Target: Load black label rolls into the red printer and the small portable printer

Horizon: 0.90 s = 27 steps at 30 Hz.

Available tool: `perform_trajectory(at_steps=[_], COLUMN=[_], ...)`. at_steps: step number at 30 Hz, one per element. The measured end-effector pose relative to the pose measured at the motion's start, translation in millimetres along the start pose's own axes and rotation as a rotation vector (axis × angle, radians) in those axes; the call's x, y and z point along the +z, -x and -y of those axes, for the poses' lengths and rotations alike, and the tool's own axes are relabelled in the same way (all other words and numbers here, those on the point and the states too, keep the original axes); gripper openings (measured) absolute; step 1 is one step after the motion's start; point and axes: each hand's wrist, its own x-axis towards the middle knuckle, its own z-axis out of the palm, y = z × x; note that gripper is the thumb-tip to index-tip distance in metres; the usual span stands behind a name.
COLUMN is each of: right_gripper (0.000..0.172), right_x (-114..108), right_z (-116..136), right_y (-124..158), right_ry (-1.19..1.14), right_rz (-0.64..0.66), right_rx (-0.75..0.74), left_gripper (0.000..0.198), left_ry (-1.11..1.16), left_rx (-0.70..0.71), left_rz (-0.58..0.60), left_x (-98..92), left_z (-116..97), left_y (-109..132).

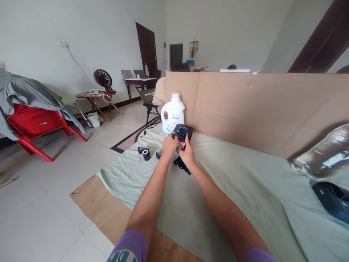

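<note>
A small black-and-red device [181,134], box-like with a white label on its near side, is held out at arm's length. My left hand [169,144] has its fingers closed at the device's left edge. On the right side, my right hand [187,153] grips it with the thumb up along the edge. The exact kind of device is too small to make out. Just behind it stands a white detergent bottle [173,115], upright with its cap on. Below my hands lies a crumpled black wrapper-like piece [182,165], and to the left is a black roll with a white core [146,155].
A pale green cloth [231,174] covers the wooden board [95,200]. A tall cardboard sheet [245,109] stands behind it. At right lie a silvery inflated bag [324,153] and a dark blue object [332,200]. A red chair [38,122] stands left; a person sits behind the bottle.
</note>
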Motion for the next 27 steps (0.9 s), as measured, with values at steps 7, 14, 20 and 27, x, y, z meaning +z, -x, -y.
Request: perform_trajectory(at_steps=[7, 14, 20, 27], right_gripper=[0.083, 0.046, 0.053, 0.091], right_x=[-17.5, -163.4, -386.0, -453.4], right_z=[-3.1, -105.4, -209.9, -244.9], right_y=[6.4, 65.1, 155.2, 162.3], right_ry=[-0.123, 0.002, 0.664, 0.606], right_rz=[0.11, -0.034, -0.655, -0.438], right_rx=[-0.042, -0.056, 0.38, 0.831], left_gripper=[0.031, 0.052, 0.047, 0.068], left_ry=[0.036, 0.09, -0.062, -0.18], left_rx=[-0.011, 0.422, 1.215, 1.351], left_rz=[-0.031, -0.272, 0.549, 0.82], left_x=[-0.9, 6.1, 76.1, 85.1], left_z=[13.4, -32.7, -79.2, -73.6], left_y=[-7.1, 52.7, 219.6, 283.9])
